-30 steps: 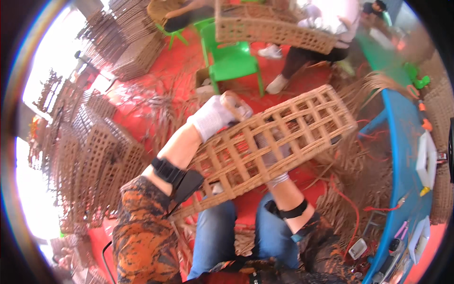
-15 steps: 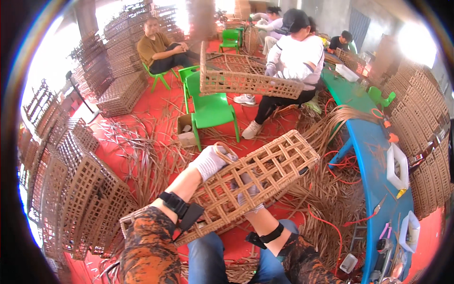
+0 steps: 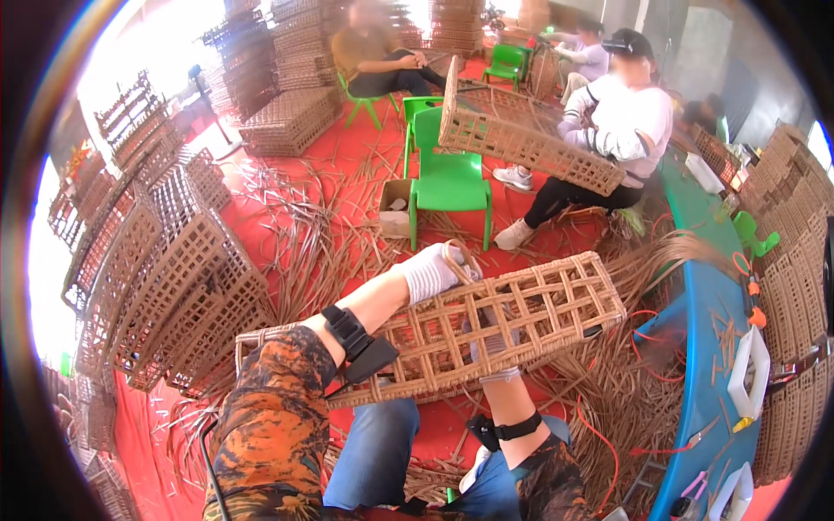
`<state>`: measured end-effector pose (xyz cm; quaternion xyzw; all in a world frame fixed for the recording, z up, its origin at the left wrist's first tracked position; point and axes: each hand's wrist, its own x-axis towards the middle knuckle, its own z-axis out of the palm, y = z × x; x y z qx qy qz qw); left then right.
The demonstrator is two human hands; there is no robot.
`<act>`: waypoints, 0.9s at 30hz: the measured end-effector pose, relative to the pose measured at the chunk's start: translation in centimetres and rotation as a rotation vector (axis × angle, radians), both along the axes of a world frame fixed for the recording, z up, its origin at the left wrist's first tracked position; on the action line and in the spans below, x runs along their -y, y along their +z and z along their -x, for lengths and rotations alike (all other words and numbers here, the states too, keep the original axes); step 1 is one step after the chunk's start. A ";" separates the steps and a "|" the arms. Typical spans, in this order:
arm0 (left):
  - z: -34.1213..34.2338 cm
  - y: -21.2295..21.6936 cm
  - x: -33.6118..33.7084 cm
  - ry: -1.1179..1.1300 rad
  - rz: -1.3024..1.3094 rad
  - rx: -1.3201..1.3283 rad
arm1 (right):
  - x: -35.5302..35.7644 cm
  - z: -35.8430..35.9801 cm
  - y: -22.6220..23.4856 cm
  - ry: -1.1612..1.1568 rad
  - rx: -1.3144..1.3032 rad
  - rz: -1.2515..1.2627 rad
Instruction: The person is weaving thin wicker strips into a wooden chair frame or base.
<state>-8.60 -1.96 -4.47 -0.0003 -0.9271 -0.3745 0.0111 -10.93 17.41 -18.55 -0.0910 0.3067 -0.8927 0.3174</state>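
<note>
A brown woven wicker basket (image 3: pixel 432 334) with an open lattice lies across in front of me, its long side above my knees. My left hand (image 3: pixel 430 274), in a white striped glove, is closed at its upper edge, beside a small looped handle (image 3: pixel 466 258). From below, my right hand (image 3: pixel 497 343) reaches behind the lattice, gloved too. Only parts of it show through the gaps, and its fingers are hidden.
Stacked baskets (image 3: pixel 187 286) stand at the left, with more (image 3: pixel 790 286) at the right. Ahead are a green chair (image 3: pixel 450 182) and a person (image 3: pixel 638 122) with another basket (image 3: pixel 539 156). Right of me runs a blue table (image 3: pixel 704 382) with tools. Loose strips (image 3: pixel 599 391) litter the red floor.
The view has swung left, so the surroundings sit farther right. My basket lies more level than before, with both hands still at it. The seated person's basket tilts more steeply.
</note>
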 end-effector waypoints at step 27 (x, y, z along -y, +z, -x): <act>0.0 0.0 -0.3 0.105 -0.266 0.107 | 0.2 0.1 -2.9 0.245 0.220 0.372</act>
